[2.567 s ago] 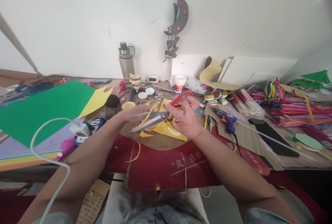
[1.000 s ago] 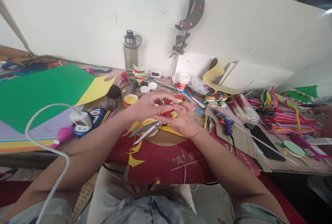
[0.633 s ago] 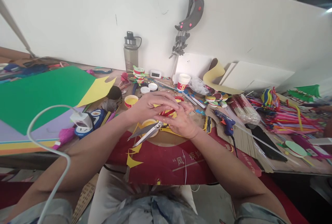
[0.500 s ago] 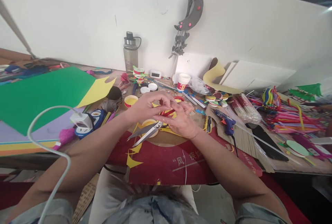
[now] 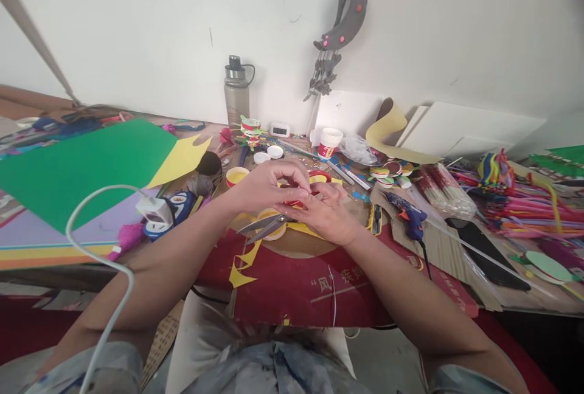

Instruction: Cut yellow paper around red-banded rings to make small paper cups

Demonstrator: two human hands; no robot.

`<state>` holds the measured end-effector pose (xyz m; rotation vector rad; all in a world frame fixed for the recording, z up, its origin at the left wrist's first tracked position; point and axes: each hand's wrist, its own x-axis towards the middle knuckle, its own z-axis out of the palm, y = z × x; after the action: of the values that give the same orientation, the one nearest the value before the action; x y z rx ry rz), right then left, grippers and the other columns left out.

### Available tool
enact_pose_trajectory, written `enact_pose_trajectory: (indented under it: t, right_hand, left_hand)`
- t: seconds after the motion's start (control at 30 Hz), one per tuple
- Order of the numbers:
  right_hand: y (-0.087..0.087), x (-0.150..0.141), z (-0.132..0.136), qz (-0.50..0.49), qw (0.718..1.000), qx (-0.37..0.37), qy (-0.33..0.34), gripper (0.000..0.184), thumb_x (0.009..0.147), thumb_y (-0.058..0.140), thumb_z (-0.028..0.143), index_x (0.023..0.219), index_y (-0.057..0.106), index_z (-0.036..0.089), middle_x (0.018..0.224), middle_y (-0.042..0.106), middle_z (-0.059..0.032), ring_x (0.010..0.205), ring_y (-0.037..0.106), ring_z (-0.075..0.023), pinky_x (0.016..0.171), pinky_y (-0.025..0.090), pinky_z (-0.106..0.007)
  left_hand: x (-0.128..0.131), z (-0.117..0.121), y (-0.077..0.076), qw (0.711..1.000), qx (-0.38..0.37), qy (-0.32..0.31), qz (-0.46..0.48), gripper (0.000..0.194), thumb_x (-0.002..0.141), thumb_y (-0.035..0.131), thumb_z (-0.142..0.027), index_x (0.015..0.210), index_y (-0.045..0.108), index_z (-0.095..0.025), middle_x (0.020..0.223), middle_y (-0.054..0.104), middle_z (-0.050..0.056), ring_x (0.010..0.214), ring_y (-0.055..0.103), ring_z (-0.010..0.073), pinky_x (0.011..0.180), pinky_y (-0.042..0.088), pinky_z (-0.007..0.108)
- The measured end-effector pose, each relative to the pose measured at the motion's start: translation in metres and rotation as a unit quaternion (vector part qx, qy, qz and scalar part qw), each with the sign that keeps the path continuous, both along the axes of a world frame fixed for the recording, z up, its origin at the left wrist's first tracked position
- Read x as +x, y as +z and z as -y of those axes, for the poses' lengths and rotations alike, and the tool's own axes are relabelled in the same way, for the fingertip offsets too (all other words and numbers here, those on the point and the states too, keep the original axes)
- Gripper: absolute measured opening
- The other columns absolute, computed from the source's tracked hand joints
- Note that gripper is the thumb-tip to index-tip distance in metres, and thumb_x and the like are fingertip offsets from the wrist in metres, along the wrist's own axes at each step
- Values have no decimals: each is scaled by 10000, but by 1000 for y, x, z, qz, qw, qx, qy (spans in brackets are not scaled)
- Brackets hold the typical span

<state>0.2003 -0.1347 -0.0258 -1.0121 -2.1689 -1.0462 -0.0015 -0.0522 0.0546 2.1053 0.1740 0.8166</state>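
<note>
One crowded table point(image 5: 499, 239), spread with a green sheet point(image 5: 91, 169) at left and a red board point(image 5: 292, 297) in front. Left hand point(image 5: 274, 186) with fingers curled close beside the right, gripping or not impossible to tell; right hand point(image 5: 331, 217) with fingers wrapped round red-handled scissors point(image 5: 276, 222), above the board's far part, blades slightly parted, pointing left. Possible nick to the left hand from a loosened grip; possible tipping of the yellow-lined cup point(image 5: 230, 183) from a backward nudge. Tight room behind; most room toward the lap, up to the board's front edge, beside yellow scraps point(image 5: 238, 278).
</note>
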Motion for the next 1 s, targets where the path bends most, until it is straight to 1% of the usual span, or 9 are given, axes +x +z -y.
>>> enact_pose_trajectory:
  t: [0.2, 0.3, 0.4, 0.57, 0.67, 0.73, 0.83, 0.93, 1.0]
  right_hand:
    - [8, -6, 3, -12, 999, 40, -1, 548, 967, 731, 192, 1335, 690, 596, 1266, 732, 73, 1099, 477, -229, 943, 361, -416]
    - [11, -3, 4, -17, 999, 40, -22, 647, 938, 702, 118, 1374, 665, 594, 1379, 691, 66, 1094, 464, -234, 944, 354, -419]
    - [12, 5, 3, -44, 998, -5, -41, 779, 883, 678, 59, 1466, 600, 568, 1495, 606, 7, 1159, 482, -263, 984, 358, -454]
    - [15, 18, 0, -156, 984, -78, -42, 819, 841, 663, 92, 1556, 541, 472, 1588, 465, -71, 1323, 485, -359, 1052, 380, -569]
    - [17, 21, -5, -233, 968, -86, -32, 740, 860, 663, 145, 1550, 556, 391, 1539, 455, -113, 1337, 489, -368, 1027, 443, -575]
    - [17, 24, -9, -289, 953, -87, -25, 666, 888, 663, 201, 1527, 569, 364, 1474, 472, -124, 1323, 501, -358, 1001, 488, -565]
    - [13, 32, -16, -365, 926, -87, -30, 590, 919, 669, 304, 1500, 576, 351, 1377, 501, -133, 1282, 533, -350, 961, 534, -551]
    - [9, 42, -25, -416, 905, -78, -50, 582, 921, 663, 348, 1495, 564, 333, 1300, 527, -133, 1226, 563, -337, 908, 559, -525]
    - [7, 48, -29, -434, 897, -70, -45, 588, 915, 650, 343, 1495, 556, 311, 1268, 534, -126, 1199, 572, -322, 896, 564, -514]
  left_hand:
    - [-3, -3, 1, 994, -104, -19, 9, 335, 845, 811, -488, 802, 727, -167, 877, 707, 64, 859, 636, 178, 819, 505, 308]
    - [-3, -8, -1, 979, -188, 24, 73, 418, 816, 831, -562, 788, 699, -166, 861, 702, 55, 864, 650, 174, 828, 507, 307]
    - [-4, -18, -4, 952, -258, 82, 143, 449, 803, 831, -586, 766, 653, -176, 830, 692, 47, 853, 661, 166, 784, 510, 286]
    - [-5, -33, -9, 942, -261, 167, 129, 381, 883, 768, -498, 743, 623, -174, 735, 644, 20, 721, 624, 120, 682, 474, 241]
    - [-12, -35, -7, 963, -213, 163, 31, 371, 896, 724, -418, 642, 611, -172, 651, 612, 12, 624, 562, 105, 639, 442, 246]
    - [-20, -34, -1, 976, -153, 110, -105, 347, 867, 730, -379, 599, 644, -176, 634, 637, 22, 601, 549, 107, 619, 425, 250]
    - [-36, -35, 10, 936, -125, -46, -325, 256, 730, 844, -405, 616, 725, -210, 594, 666, 15, 541, 559, 128, 559, 410, 254]
    - [-50, -41, 14, 903, -115, -37, -412, 238, 563, 933, -380, 661, 766, -242, 562, 663, -16, 505, 572, 139, 535, 401, 244]
    - [-53, -47, 10, 891, -91, -13, -446, 254, 548, 934, -392, 677, 774, -243, 534, 645, -24, 472, 551, 135, 529, 398, 241]
